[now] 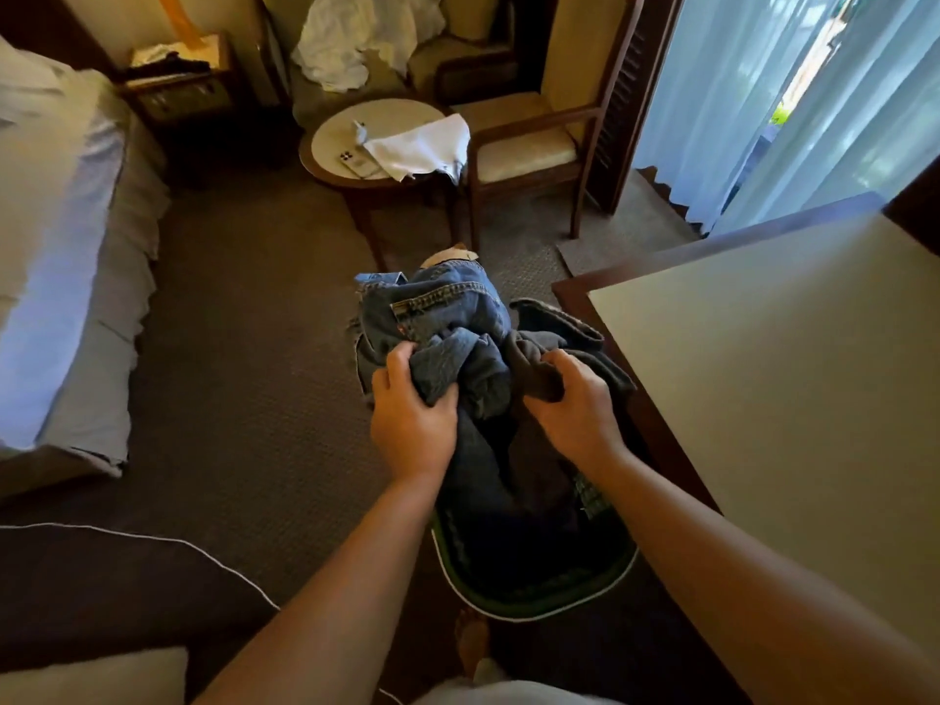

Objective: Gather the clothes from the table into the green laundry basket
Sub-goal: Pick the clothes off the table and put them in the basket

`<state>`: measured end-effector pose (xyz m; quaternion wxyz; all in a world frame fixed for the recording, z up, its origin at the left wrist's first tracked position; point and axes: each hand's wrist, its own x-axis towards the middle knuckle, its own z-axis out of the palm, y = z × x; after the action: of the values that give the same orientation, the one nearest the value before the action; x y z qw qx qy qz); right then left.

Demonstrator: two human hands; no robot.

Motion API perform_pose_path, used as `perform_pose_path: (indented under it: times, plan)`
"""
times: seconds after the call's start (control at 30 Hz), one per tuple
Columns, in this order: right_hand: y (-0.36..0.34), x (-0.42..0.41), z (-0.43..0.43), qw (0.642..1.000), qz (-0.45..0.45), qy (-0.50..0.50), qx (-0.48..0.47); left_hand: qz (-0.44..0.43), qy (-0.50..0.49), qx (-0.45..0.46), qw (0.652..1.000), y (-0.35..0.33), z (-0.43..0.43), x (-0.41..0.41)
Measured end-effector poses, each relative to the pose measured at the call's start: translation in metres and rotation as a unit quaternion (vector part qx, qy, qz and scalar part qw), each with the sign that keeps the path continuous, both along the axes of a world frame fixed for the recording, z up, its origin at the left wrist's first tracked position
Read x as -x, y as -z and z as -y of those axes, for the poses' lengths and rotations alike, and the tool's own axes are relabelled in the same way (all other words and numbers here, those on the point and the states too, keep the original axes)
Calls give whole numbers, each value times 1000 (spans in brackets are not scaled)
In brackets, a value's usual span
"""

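Observation:
A green laundry basket (539, 600) stands on the carpet beside the table (793, 379), with clothes piled over its top. My left hand (412, 414) grips a bunched pair of blue jeans (437, 307) that hangs over the basket's far side. My right hand (575, 399) grips a dark grey garment (559, 338) lying next to the jeans, above the basket. The clothes hide the basket's far rim.
The cream table top with a dark wood edge fills the right. A round side table (346, 129) farther off carries a white cloth (422, 145) and a phone (356, 162). Armchairs (529, 145) stand behind it, one with white laundry (366, 38). A bed (61, 246) lies left.

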<state>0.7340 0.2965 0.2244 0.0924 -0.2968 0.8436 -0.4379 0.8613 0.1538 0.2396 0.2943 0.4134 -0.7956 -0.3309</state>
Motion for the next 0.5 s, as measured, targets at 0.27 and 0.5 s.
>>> perform_pose_path:
  times: [0.27, 0.5]
  plan:
    - [62, 20, 14, 953, 102, -92, -269, 229, 222, -216, 923, 71, 37, 14]
    - [72, 4, 19, 939, 137, -103, -299, 254, 257, -252, 898, 84, 38, 14]
